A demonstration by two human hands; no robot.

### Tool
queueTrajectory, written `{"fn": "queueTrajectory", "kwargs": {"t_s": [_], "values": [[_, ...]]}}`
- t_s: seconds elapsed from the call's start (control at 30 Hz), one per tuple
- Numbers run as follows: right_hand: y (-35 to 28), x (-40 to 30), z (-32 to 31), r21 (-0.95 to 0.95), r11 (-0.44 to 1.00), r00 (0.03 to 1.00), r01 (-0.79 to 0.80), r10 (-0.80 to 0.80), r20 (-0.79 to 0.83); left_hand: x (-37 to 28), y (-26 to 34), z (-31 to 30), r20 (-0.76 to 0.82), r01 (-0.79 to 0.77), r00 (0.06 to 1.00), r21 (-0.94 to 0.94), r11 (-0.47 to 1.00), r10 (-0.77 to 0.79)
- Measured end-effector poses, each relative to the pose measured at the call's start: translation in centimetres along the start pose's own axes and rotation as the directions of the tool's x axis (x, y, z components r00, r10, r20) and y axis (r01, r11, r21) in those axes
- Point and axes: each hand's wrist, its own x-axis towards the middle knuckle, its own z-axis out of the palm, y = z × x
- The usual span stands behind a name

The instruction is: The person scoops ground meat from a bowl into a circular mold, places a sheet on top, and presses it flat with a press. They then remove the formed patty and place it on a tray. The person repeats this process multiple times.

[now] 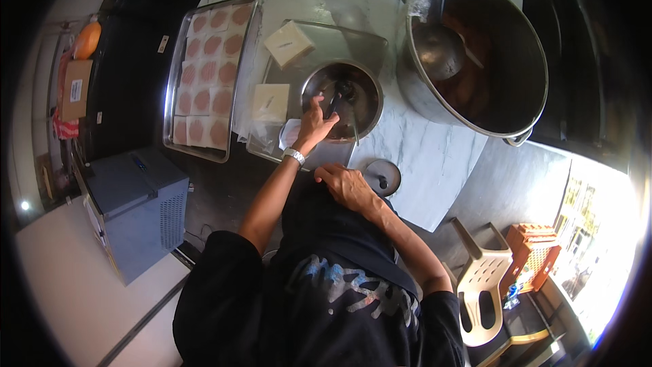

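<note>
My left hand reaches over the near left rim of a steel mixing bowl, fingers apart. A dark-handled utensil lies in the bowl close to the thumb; whether the hand touches it is unclear. My right hand rests with curled fingers at the table's near edge, against the dark clothing, with nothing seen in it. Right of it is a round metal lid with a black knob. The bowl stands on a metal tray beside two stacks of square papers. A white-wrapped piece lies by my left wrist.
A sheet pan at the left holds rows of flat pink patties on paper squares. At the right stands a large stockpot with a ladle. Beyond the table are a grey chest cooler, a plastic chair and an orange crate.
</note>
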Motion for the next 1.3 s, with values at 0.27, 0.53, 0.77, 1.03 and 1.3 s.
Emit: {"fn": "queueTrajectory", "kwargs": {"t_s": [0.27, 0.53, 0.77, 1.03, 1.3], "values": [[-1.6, 0.2, 1.2, -0.203, 0.978, 0.999, 0.044, -0.046, -0.007, 0.3, -1.0, 0.3, -0.03, -0.041, 0.999, -0.057, 0.998, 0.04], [-2.1, -0.1, 2.3, -0.26, 0.956, 0.991, 0.133, -0.123, 0.054, 0.3, -0.7, 0.0, 0.028, 0.019, 0.999, -0.079, 0.997, -0.017], [-2.7, 0.6, 2.9, -0.32, 0.936, 0.989, 0.146, -0.147, 0.019, 0.2, -1.1, -0.1, 0.016, -0.024, 1.0, -0.116, 0.993, 0.026], [-2.6, 0.7, 3.8, -0.401, 0.901, 0.985, 0.168, -0.17, 0.031, -0.1, -0.5, -0.8, 0.062, 0.001, 0.998, -0.158, 0.987, 0.009], [-6.2, -0.3, 1.1, -0.182, 0.98, 0.996, 0.083, -0.088, -0.02, -0.4, -0.3, -1.1, 0.066, -0.016, 0.997, -0.173, 0.985, 0.028]]}}
